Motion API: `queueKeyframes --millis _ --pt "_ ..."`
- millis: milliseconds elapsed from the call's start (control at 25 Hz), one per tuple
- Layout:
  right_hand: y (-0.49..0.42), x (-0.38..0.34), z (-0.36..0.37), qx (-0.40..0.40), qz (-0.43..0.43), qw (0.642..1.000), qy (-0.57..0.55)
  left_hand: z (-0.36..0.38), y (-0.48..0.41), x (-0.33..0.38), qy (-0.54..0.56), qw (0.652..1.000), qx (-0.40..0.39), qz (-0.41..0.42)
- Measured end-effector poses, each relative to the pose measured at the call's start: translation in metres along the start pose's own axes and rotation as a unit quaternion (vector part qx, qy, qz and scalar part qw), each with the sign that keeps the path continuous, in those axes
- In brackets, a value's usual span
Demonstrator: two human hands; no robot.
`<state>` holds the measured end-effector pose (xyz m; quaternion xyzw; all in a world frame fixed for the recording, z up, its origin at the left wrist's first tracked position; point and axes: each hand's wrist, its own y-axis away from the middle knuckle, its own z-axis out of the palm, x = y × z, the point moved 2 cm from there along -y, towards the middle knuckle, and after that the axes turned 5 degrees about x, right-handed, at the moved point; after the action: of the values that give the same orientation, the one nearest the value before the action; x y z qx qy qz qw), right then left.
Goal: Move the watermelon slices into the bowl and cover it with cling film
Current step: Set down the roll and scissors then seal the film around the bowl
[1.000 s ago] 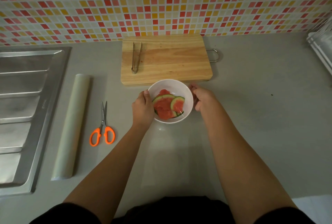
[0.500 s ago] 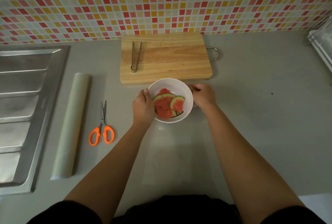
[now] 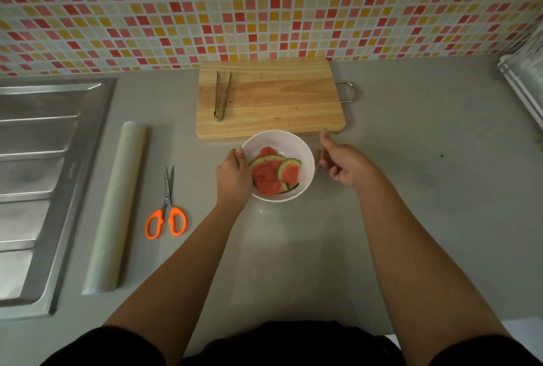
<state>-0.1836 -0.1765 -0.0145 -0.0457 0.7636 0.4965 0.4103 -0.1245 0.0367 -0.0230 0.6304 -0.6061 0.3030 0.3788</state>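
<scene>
A white bowl stands on the grey counter just in front of the wooden cutting board. Several watermelon slices, red with green rind, lie inside it. My left hand grips the bowl's left rim, thumb over the edge. My right hand is a little right of the bowl with its thumb up and fingers curled; it pinches a thin clear edge of cling film beside the right rim. The film is faint and its extent over the bowl is hard to make out.
A cling film roll lies left of the bowl, with orange-handled scissors between them. Metal tongs rest on the board's left part. A steel sink drainer fills the far left; a rack sits at the far right.
My right hand has come off the bowl's right rim and moved slightly right and up, thumb raised. My left hand and the bowl stay put.
</scene>
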Motion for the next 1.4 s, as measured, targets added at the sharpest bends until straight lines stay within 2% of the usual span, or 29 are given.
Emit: queueKeyframes --millis 120,320,560,760,840,880,960,1000,1040,1120,1200,1280,1400 --pt "0.0 -0.007 0.004 -0.035 0.017 0.999 -0.005 0.0 0.0 0.002 -0.008 1.0 0.0 0.007" --pt "-0.004 -0.007 0.004 -0.035 -0.008 0.998 -0.047 0.0 0.0 0.002 -0.016 1.0 0.005 0.009" --pt "-0.004 -0.002 0.001 -0.026 0.071 0.985 -0.153 0.0 -0.001 0.004 -0.021 0.999 0.012 0.023" --pt "-0.001 -0.001 -0.002 -0.033 0.062 0.977 -0.199 0.002 -0.001 0.004 -0.023 0.999 0.016 0.021" --pt "-0.001 0.004 0.002 -0.034 0.041 0.984 -0.171 0.002 -0.001 0.004 -0.028 0.999 0.013 0.014" --pt "0.0 0.005 0.004 -0.02 0.02 0.992 -0.123 0.002 -0.001 0.004 -0.029 0.999 0.012 0.011" --pt "0.003 0.006 0.002 0.055 -0.055 0.993 0.087 0.002 -0.001 0.005 -0.03 0.999 0.008 0.008" --pt "0.006 0.004 -0.002 0.108 -0.106 0.964 0.218 0.002 0.0 0.005 -0.031 0.999 0.007 0.007" --pt "0.01 0.0 -0.007 0.163 -0.163 0.92 0.318 0.002 0.0 0.005 -0.03 1.0 0.006 0.006" --pt "0.019 -0.017 -0.011 0.247 -0.275 0.858 0.355 0.001 0.0 0.006 -0.028 1.0 0.005 0.005" --pt "0.031 -0.036 -0.001 0.272 -0.43 0.796 0.328 0.002 0.001 0.006 -0.024 1.0 0.004 0.002" --pt "0.044 -0.046 0.026 0.189 -0.541 0.74 0.352 0.001 0.001 0.007 -0.022 1.0 0.004 -0.001" --pt "0.047 -0.031 0.066 0.047 -0.564 0.682 0.462 0.001 0.003 0.008 -0.014 1.0 0.004 0.005"
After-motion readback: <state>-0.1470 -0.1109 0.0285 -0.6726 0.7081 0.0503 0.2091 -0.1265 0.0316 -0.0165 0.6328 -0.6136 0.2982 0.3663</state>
